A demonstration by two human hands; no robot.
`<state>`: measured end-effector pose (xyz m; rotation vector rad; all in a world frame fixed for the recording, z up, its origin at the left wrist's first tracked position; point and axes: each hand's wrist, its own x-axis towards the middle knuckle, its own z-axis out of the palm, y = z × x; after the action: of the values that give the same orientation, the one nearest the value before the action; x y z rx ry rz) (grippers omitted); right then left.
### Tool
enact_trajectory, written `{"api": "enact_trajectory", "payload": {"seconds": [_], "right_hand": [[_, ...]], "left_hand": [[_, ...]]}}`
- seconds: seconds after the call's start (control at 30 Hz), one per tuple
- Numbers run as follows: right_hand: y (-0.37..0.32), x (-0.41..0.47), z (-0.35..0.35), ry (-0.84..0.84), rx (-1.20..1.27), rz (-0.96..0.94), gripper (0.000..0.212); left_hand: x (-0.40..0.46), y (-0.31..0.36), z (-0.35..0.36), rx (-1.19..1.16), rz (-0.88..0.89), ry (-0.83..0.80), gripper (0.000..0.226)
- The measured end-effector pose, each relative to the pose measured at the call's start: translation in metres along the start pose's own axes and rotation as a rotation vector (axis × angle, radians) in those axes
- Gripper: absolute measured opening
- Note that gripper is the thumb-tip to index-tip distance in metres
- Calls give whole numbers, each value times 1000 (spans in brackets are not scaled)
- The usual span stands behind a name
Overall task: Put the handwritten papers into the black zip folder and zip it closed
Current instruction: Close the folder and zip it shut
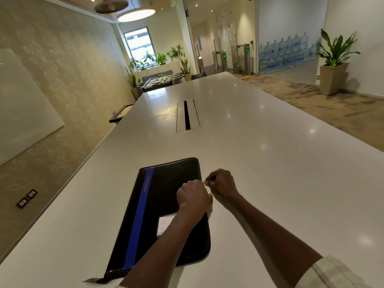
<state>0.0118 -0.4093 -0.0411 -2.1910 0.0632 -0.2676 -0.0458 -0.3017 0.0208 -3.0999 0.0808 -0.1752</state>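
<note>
two hands at the black zip folder (166,204) edge, right hand (223,183) pinching zipper pull (205,182), left hand (193,194) curled.

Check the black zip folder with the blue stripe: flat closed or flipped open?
Flat closed: black zip folder with the blue stripe lies cover-up on the white table, no papers showing. Right hand pinches something small at its edge; zip extent cannot be told.

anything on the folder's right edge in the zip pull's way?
Nothing visible. The right hand pinches the zip pull at the black zip folder right edge; left hand rests on the cover beside it. No papers show.
</note>
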Motion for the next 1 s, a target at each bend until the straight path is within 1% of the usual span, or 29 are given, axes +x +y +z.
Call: {"api": "enact_trajectory", "payload": {"seconds": [0.13, 0.23, 0.33, 0.5, 0.63, 1.0], "right_hand": [[0, 1, -1, -20, -31, -8, 11], [0, 4, 0, -13, -39, 7, 9], [0, 9, 3, 16, -37, 30, 5], [-5, 26, 10, 69, -32, 60, 8], [-6, 44, 15, 94, -89, 66, 10], [-3, 81, 27, 163, -243, 57, 13]], "left_hand": [[27, 4, -3, 12, -44, -28, 32], [35, 2, -1, 16, -56, -45, 28], [39, -1, 3, -49, -48, -49, 23], [42, -4, 8, -157, -49, -22, 16], [42, -5, 12, -196, -58, -13, 23], [43, -8, 20, -156, -15, -9, 25]]}}
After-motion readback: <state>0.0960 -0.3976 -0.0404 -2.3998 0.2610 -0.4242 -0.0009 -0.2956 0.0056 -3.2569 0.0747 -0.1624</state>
